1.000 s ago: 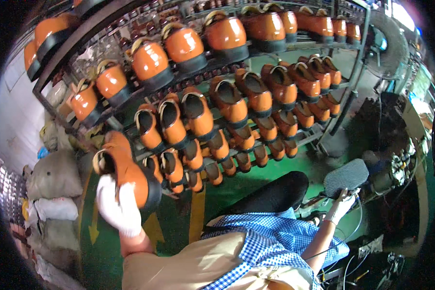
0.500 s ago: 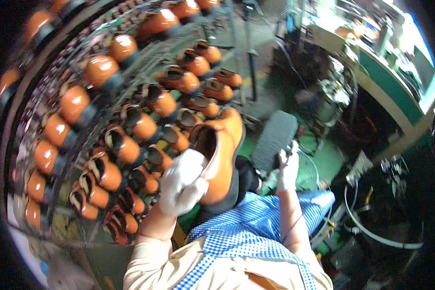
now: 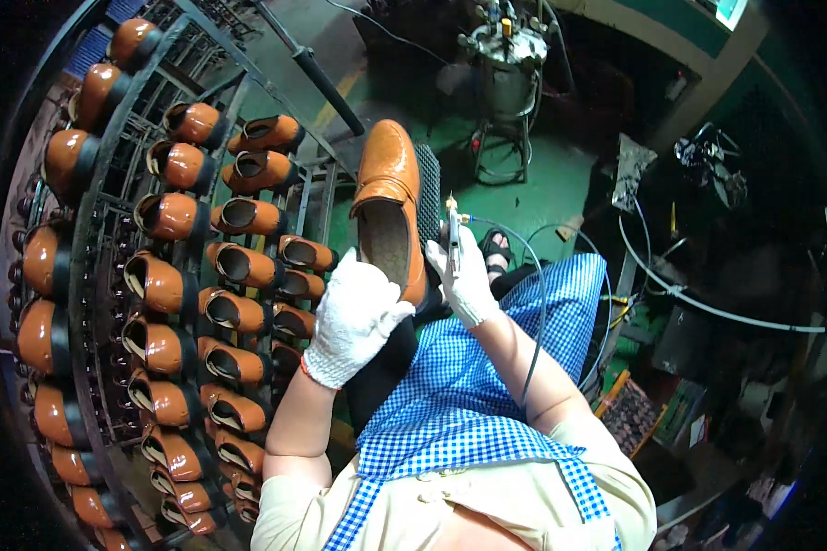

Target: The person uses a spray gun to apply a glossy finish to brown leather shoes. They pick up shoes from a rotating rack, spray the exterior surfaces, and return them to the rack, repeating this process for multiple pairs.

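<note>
A glossy tan loafer [image 3: 390,161] stands out in front of me with its toe pointing away and its opening up. My left hand [image 3: 354,317], in a white knit glove, is closed on the heel end of the loafer, its fingers partly hidden inside. To the right, my gloved right hand [image 3: 469,280] is wrapped round a small metal spray gun [image 3: 455,241] with a brass-coloured tip. From the gun a thin grey-blue hose [image 3: 533,257] loops back over my forearm. The gun's tip sits beside the loafer, apart from it.
Metal racks [image 3: 96,220] at the left carry rows of similar tan shoes [image 3: 170,216]. Behind the held loafer is a dark textured pad [image 3: 429,193]. A metal pressure pot [image 3: 507,69] stands on the green floor ahead. Another hose [image 3: 708,308] curves at the right.
The view has swung to the right. The loafer has turned more upright, toe away, its opening facing up. My right hand has come closer to it, and the spray gun now shows clearly.
</note>
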A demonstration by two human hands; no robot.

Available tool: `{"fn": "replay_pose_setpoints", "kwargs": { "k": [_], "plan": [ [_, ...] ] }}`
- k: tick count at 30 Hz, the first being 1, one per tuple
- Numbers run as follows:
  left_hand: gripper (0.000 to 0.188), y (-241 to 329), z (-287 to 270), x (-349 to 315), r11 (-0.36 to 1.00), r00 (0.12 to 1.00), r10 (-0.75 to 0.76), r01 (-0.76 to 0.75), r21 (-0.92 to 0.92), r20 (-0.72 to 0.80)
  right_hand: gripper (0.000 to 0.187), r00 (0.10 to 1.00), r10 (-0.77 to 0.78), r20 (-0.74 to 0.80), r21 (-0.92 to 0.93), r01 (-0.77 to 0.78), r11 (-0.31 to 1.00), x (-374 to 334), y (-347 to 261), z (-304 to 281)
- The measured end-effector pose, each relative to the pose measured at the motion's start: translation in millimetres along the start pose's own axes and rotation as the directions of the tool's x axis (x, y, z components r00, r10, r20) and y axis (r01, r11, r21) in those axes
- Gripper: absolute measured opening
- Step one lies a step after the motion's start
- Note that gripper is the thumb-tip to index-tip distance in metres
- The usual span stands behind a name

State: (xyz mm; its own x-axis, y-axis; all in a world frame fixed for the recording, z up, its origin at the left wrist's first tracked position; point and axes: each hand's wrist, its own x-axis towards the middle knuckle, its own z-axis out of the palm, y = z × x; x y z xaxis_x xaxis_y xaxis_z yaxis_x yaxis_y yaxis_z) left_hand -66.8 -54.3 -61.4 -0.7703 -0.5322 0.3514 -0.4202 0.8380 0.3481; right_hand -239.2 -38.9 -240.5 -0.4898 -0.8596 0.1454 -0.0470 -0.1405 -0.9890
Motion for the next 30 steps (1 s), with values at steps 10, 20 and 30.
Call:
{"fn": "replay_pose_setpoints", "kwargs": {
  "k": [10,20,30],
  "plan": [
    [0.042,1,-2,-50,0.995,0.979,-0.092,0.095,0.007,-0.182,0.02,0.97,0.036,0.241,-0.781,0.172,0.6,-15,0,-67],
    [0.047,14,-12,-30,0.997,0.983,-0.039,0.049,0.055,-0.178,0.026,0.962,-0.05,0.267,-0.566,0.198,0.8,-30,-5,-82],
    [0.043,8,-12,-42,0.99,0.976,-0.099,0.115,0.078,-0.192,0.024,0.909,-0.001,0.418,-0.156,0.072,0.985,-42,-97,-107]
  ]
}}
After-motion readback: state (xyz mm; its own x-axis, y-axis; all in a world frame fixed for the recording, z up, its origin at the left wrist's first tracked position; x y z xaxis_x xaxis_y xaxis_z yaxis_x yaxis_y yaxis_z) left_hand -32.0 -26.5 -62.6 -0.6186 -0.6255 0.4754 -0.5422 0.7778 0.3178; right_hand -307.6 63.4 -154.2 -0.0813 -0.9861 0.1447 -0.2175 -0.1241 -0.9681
